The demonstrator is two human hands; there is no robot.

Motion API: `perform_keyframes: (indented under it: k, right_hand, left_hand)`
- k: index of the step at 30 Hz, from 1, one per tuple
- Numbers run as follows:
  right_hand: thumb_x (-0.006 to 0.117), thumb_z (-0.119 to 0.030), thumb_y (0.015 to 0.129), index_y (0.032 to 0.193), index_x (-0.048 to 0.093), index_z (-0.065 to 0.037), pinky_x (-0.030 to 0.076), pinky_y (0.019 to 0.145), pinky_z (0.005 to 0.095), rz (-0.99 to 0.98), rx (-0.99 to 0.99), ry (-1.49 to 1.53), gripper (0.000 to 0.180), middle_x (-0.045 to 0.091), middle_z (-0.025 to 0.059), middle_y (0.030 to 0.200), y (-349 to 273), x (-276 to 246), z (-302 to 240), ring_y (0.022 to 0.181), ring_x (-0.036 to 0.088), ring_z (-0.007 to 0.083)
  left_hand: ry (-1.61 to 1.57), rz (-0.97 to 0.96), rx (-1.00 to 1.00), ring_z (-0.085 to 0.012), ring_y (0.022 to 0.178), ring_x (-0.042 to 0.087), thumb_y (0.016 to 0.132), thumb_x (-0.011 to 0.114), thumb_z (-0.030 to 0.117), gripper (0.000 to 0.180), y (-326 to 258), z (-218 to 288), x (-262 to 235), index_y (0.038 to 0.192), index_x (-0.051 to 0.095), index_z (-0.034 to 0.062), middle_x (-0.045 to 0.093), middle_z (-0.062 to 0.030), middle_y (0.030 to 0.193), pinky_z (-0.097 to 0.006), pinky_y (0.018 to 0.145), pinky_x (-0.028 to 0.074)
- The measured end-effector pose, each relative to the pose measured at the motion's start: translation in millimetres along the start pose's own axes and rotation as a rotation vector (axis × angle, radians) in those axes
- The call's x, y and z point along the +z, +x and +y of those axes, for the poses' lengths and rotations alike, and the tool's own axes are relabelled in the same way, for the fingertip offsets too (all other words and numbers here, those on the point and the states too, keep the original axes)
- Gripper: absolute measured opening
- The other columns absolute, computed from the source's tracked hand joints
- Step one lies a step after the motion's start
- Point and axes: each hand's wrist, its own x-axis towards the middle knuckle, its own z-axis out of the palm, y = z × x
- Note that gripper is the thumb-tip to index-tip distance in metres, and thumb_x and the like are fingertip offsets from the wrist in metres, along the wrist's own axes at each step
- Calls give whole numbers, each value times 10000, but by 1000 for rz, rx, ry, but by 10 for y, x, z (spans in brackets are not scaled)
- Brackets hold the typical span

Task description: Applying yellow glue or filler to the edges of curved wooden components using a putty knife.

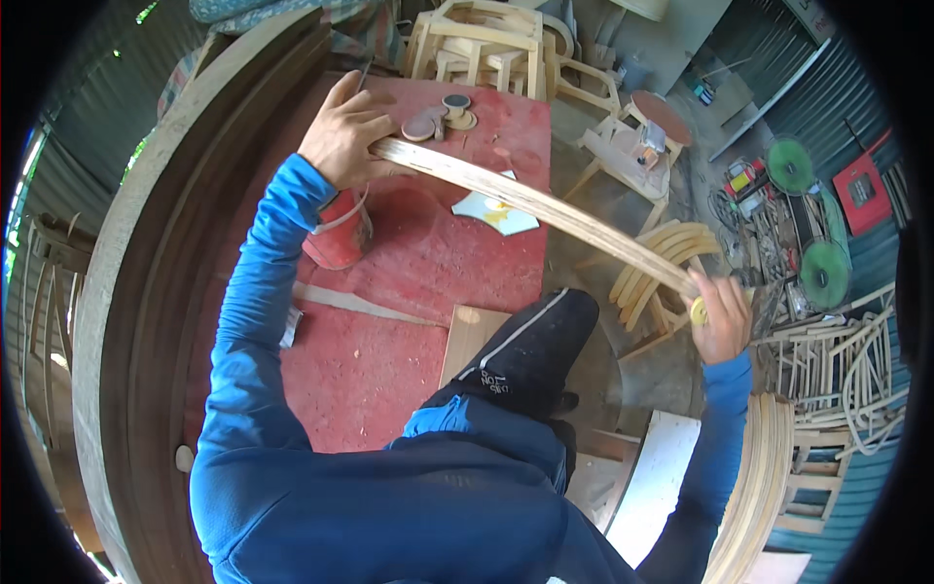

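A long, slightly bowed wooden strip (pixel 545 207) spans the space in front of me, sloping down from left to right. My left hand (pixel 342 138) grips its left end over the red tabletop, thumb beneath and a few fingers spread. Its right end is in my right hand (pixel 722 316), with the fingers curled round it. Against that palm sits a small yellow round thing (pixel 699 311), whose kind I cannot make out. Below my left hand stands a red bucket (pixel 336 238). Several round discs (pixel 419 128) lie on the table beyond the strip.
The red table (pixel 341 389) carries a white sheet with yellow stains (pixel 496 209) and a thin pale strip (pixel 365 305). Curved wooden pieces (pixel 657 268) are stacked at right, with more curved lengths (pixel 759 487) nearer. Wooden frames (pixel 477 39) stand behind; green fans (pixel 788 165) are far right.
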Motion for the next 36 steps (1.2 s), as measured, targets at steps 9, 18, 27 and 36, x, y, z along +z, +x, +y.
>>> perform_keyframes:
  k: [9,18,27,36]
  right_hand:
    - [658,58,718,1200,630,-74,473,827,418,-63,48,-24,500,630,125,1057,-22,374,285,945,580,337]
    - [609,102,699,1229,623,-98,464,873,412,-96,-8,-28,566,641,118,1120,328,669,523,990,585,324]
    - [616,60,892,1241,626,-46,519,832,362,338,270,152,365,665,153,1061,675,631,54,949,659,291]
    - [571,27,942,1287,595,5,521,817,308,451,654,326,347,647,150,1159,54,653,-157,963,634,194]
  left_hand:
    - [-180,-207,-57,-260,797,629,689,818,410,411,-234,397,-36,931,715,94,650,-58,726,-459,1002,449]
    - [-493,-239,-394,-297,679,579,658,788,189,243,-986,1063,335,860,732,69,589,-105,709,-422,624,479]
    - [-713,-216,-1115,-375,771,607,763,772,292,327,-1448,2400,1105,878,637,17,592,-172,800,-446,698,489]
    - [-316,-284,-1264,-396,914,603,735,694,232,298,-1752,2086,2171,911,609,8,614,-207,925,-460,829,496]
